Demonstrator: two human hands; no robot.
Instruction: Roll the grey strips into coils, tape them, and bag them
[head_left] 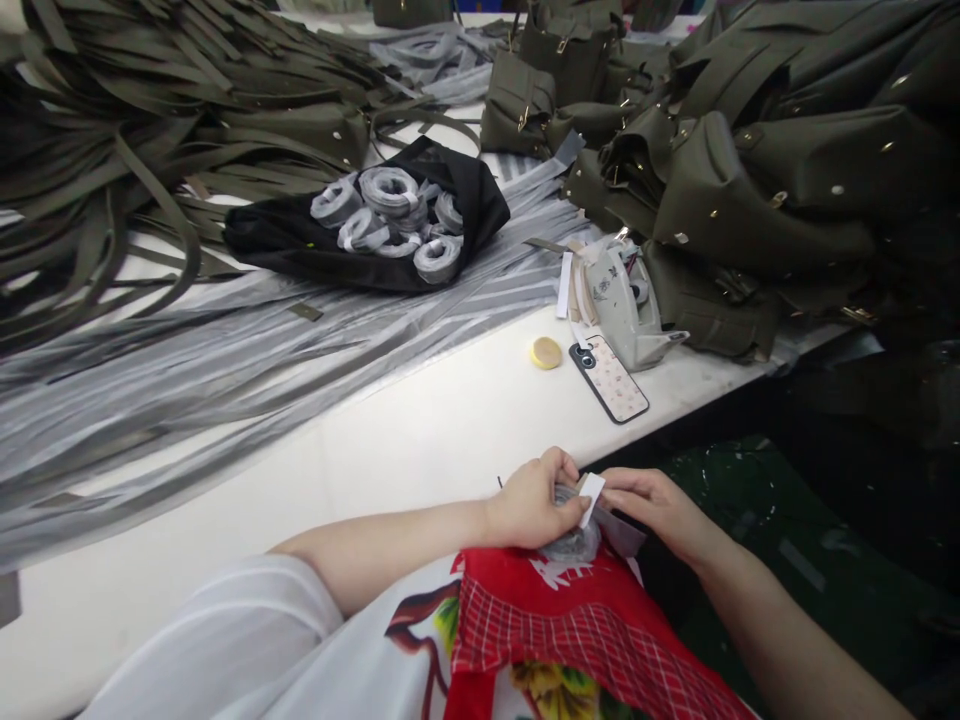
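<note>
Cluttered white table [435, 420] beside grey coil [572, 544]

A red apron [510, 572] with a checked band [592, 637] over a white short-sleeved shirt [232, 620].

Head-worn view, forward and down

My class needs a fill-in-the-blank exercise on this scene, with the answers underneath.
1. The hand gripping the grey coil is the person's own ____ hand.
2. The strip at that hand's thumb is coloured ____.
3. Several grey rolls lie on material coloured ____.
4. The round disc beside the phone has an edge coloured ____.

Missing words: left; white; black; yellow.
</note>
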